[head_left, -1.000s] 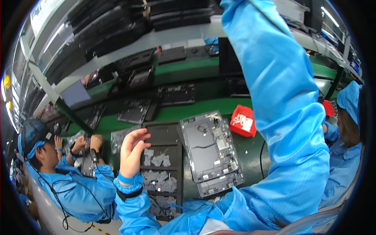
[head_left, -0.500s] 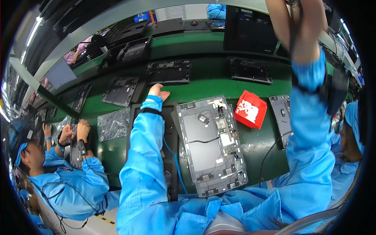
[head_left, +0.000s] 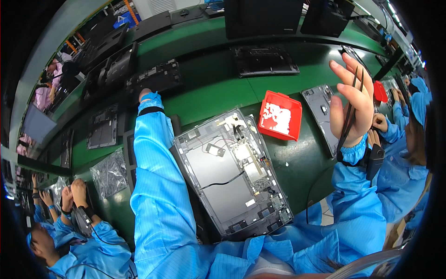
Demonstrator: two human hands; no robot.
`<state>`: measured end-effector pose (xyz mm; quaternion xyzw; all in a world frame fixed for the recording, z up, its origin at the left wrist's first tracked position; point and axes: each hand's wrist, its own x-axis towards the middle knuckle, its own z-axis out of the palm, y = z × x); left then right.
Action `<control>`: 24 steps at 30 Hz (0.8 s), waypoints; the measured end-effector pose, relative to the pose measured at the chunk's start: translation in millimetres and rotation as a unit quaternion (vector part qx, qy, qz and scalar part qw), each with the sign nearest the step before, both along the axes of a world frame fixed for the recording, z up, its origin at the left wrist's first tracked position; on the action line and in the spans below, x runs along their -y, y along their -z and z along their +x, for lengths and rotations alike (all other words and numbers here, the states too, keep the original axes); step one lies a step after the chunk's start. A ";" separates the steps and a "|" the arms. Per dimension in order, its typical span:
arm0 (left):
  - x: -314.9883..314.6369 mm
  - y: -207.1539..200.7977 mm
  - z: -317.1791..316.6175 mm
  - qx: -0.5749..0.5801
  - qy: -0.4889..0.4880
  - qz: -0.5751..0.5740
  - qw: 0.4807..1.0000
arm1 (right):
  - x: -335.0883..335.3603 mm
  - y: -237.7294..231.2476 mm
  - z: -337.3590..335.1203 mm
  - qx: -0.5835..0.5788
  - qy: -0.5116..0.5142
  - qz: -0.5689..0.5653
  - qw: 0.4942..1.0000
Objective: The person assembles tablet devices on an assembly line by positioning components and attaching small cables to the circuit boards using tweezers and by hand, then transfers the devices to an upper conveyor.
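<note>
"Green bench (head_left: 297,172): what's on it?"

"A grey shell (head_left: 218,172) along its near edge, boards (head_left: 253,169) bared; a black shell (head_left: 155,76) farther off, toward the left; a red tray (head_left: 278,135) just beside the grey shell's far right corner."

"And the hands?"

"The right hand (head_left: 363,109), raised over the bench's right part, has its fingers half curled and loosely spread, tweezers (head_left: 344,132) held across the palm. The left hand (head_left: 145,94) is at the black shell's near edge; I can't tell how far its fingers open, or whether they grip."

"Which step?"

"A reach for the black shell, I'd judge. It calls for a sure hold on that edge, tweezers clear of the boards."

"What's hard to make out?"

"The left fingers, mostly hidden; whatever lies under the left sleeve (head_left: 160,186); the tray's white bits (head_left: 277,118), too small to name."
</note>
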<state>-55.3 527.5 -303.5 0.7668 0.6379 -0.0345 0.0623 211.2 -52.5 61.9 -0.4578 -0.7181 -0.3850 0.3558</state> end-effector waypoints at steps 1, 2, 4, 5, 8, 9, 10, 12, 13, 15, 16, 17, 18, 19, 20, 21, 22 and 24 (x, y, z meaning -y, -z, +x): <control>-3.6 -10.8 -5.1 0.013 -0.007 -0.041 0.999 | 1.8 3.2 3.8 -0.010 0.005 -0.001 1.000; -10.7 -19.3 -44.1 0.021 -0.034 -0.080 0.996 | -3.1 8.6 1.2 -0.020 -0.010 -0.005 1.000; 79.9 -29.4 103.5 0.043 0.056 -0.169 0.983 | 18.1 23.3 32.9 -0.019 0.090 -0.047 0.995; 123.9 -100.4 102.9 0.085 0.055 -0.008 0.995 | 24.0 24.5 33.6 -0.036 0.096 -0.051 0.993; 136.7 -133.2 41.7 0.160 0.021 0.113 0.980 | 14.9 34.7 14.2 -0.084 0.053 -0.094 0.991; 112.5 -95.9 11.0 0.152 0.012 0.122 0.981 | 12.4 41.7 6.9 -0.111 0.032 -0.094 0.989; 56.7 -80.7 -32.2 0.344 -0.012 0.137 0.929 | 11.3 41.1 -3.1 -0.110 0.011 -0.097 0.989; 27.7 -89.7 -39.1 0.401 0.016 0.197 0.894 | 18.5 47.4 -4.3 -0.111 0.009 -0.104 0.988; 54.5 -93.7 14.3 0.412 0.034 0.171 0.894 | 24.2 56.3 2.7 -0.107 0.040 -0.117 0.987; 111.3 -151.8 44.6 0.882 -0.299 -0.162 0.327 | 28.0 60.9 3.3 -0.124 0.049 -0.110 0.985; 110.6 -162.4 28.9 0.892 -0.280 -0.168 0.314 | 25.2 60.6 0.6 -0.133 0.037 -0.097 0.986; 111.0 -172.3 24.6 0.893 -0.277 -0.165 0.315 | 26.4 58.6 -0.3 -0.133 0.035 -0.094 0.986; 111.6 -182.3 20.5 0.888 -0.287 -0.203 0.296 | 27.6 56.6 -1.1 -0.143 0.030 -0.087 0.985; 112.9 -192.0 15.7 0.882 -0.296 -0.241 0.277 | 29.0 54.9 -2.9 -0.152 0.024 -0.081 0.985; 127.2 -204.3 16.0 0.883 -0.295 -0.237 0.279 | 28.0 58.0 -3.5 -0.155 0.021 -0.078 0.985; 156.2 -217.8 24.7 0.883 -0.291 -0.243 0.277 | 26.8 62.1 -2.9 -0.162 0.019 -0.077 0.984; 182.6 -234.3 33.2 0.885 -0.282 -0.249 0.274 | 23.9 61.0 -2.1 -0.166 0.015 -0.072 0.983; 230.6 -259.4 37.3 0.868 -0.231 -0.266 0.351 | 11.2 53.5 -9.6 -0.130 -0.020 -0.065 0.989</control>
